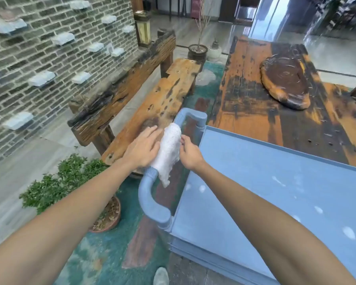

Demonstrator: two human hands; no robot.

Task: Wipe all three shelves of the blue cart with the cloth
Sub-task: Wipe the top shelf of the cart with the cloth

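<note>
1. Cloth (169, 150), white and fluffy, is draped over the handle (152, 182) of the blue cart (255, 192), wrapped round the middle of the bar with one end hanging below it.
2. Left hand (142, 148) lies flat against the outer side of the cloth, fingers straight and spread, pressing it to the handle without curling round it.
3. Right hand (190, 154) is on the inner side of the cloth, fingers bent, with thumb and fingertips pinching the cloth's edge.
4. Both bare forearms reach in from the bottom corners and meet at the handle.
5. Top shelf (275, 182) of the cart fills the lower right; it is pale blue with a raised rim and carries several small whitish smears. Lower shelves show only as stacked edges at the near corner.
6. Wooden desk (255, 95), orange and dark-stained, stands just beyond the cart's far rim, with a dark irregular wooden slab (286, 83) lying on it.
7. Rough wooden bench (162, 95) with a heavy beam for a backrest stands left of the handle, against a grey brick wall (49, 58) studded with pale stone blocks.
8. Potted shrub (70, 182) sits on the floor below the left forearm, beside a green rug (111, 254).
9. Shoe tip (161, 276) shows at the bottom edge.
</note>
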